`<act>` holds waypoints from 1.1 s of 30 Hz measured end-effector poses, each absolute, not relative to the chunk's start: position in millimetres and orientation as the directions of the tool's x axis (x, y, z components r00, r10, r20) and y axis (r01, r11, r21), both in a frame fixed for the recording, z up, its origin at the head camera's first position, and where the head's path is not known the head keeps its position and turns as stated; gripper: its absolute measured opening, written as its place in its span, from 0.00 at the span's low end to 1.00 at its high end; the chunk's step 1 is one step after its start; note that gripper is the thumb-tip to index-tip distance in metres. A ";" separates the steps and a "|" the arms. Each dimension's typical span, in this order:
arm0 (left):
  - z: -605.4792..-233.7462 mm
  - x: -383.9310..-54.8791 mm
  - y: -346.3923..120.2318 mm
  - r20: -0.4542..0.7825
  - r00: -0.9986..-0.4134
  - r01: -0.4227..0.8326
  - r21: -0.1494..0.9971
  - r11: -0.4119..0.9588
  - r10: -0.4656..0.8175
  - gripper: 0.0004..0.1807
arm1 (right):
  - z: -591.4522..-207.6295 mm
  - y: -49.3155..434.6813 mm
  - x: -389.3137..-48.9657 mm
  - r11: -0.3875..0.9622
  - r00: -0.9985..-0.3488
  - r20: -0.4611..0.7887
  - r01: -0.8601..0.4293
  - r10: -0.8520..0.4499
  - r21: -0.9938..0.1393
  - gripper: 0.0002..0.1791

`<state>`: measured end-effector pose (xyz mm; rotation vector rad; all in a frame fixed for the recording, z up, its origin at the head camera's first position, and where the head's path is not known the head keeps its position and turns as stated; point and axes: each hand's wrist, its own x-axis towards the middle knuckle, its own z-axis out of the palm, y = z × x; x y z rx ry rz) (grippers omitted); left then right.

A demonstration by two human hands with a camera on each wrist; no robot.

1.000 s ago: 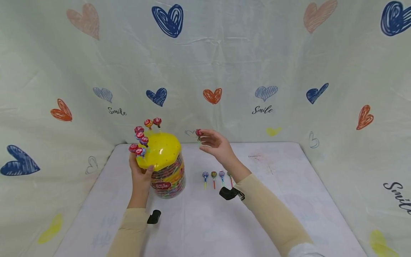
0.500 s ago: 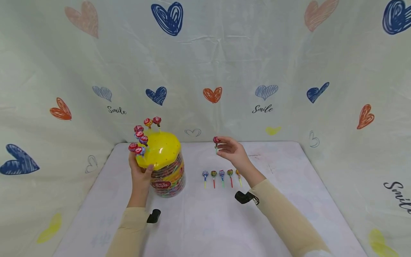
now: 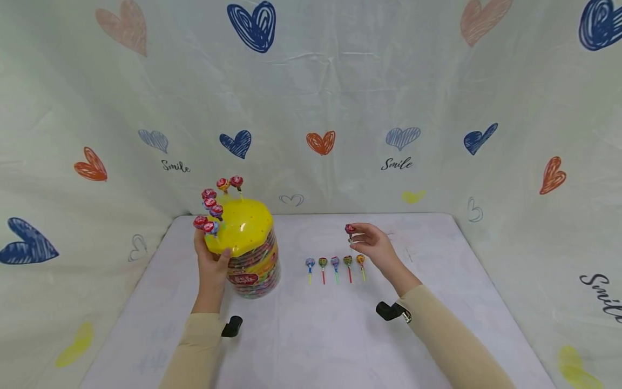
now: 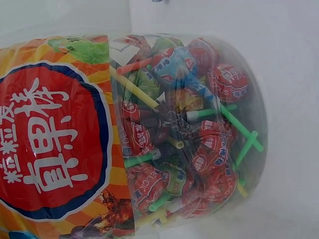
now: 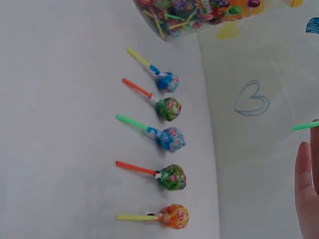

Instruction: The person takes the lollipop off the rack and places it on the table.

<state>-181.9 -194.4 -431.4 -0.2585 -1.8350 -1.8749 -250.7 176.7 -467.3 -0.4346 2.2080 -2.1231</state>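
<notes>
A clear jar (image 3: 255, 281) full of wrapped lollipops, with a yellow lid (image 3: 245, 227), stands on the left half of the table. My left hand (image 3: 211, 262) grips it at the lid's near left edge. Several lollipops (image 3: 210, 204) stick up from the left side of the lid. In the head view my right hand (image 3: 374, 243) pinches a red-wrapped lollipop (image 3: 349, 229), held upright above the right end of a row on the table. The right wrist view shows its green stick (image 5: 305, 126) by the fingers. The left wrist view looks closely at the jar's label (image 4: 55, 139).
Several lollipops lie side by side on the table, from a blue one (image 3: 310, 262) to an orange one (image 3: 360, 260), sticks toward the person. Behind the white table (image 3: 301, 346) hangs a pale curtain (image 3: 350, 86) printed with hearts.
My right hand has moved right and down, away from the jar, carrying the red lollipop. The row's right end has come into sight. My left hand stays on the jar.
</notes>
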 end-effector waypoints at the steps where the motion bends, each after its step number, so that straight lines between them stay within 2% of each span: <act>1: -431.4 -181.8 -194.3 0.463 -0.859 0.467 0.884 0.037 -0.217 0.41 | -469.9 179.2 -249.9 0.028 -0.962 0.146 -0.156 -0.229 -0.987 0.25; 9: -429.4 -180.5 -194.0 0.436 -0.871 0.437 0.898 0.047 -0.225 0.41 | -485.3 196.0 -241.9 0.089 -0.973 0.097 -0.117 -0.208 -0.989 0.26; 16: -452.7 -196.1 -204.8 0.447 -0.865 0.456 0.890 0.018 -0.228 0.42 | -505.3 215.8 -240.9 0.111 -0.982 0.066 -0.086 -0.176 -0.990 0.27; 21: -454.3 -196.9 -205.4 0.453 -0.860 0.461 0.887 0.023 -0.237 0.41 | -517.8 228.2 -243.2 0.145 -0.988 0.043 -0.064 -0.145 -0.987 0.28; 33: -454.7 -196.4 -204.8 0.436 -0.869 0.445 0.895 0.017 -0.234 0.42 | -540.8 240.6 -248.8 0.219 -0.995 -0.075 0.058 -0.070 -0.974 0.30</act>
